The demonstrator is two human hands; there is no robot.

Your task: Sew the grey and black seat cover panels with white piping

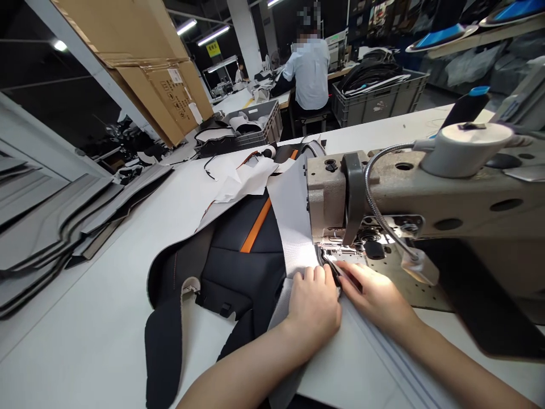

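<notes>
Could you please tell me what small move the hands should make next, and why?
I would probably guide the dark edge slightly further toward the sewing machine, since it leads up to the lit stitching area, with the left hand on the grey fabric and the right hand at that edge.

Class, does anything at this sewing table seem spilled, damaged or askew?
Nothing looks clearly spilled or damaged. The crumpled white sheets lie untidily at the far edge of the black padded cover, left of the sewing machine. The cardboard box appears tilted, though the wide view may exaggerate that.
</notes>
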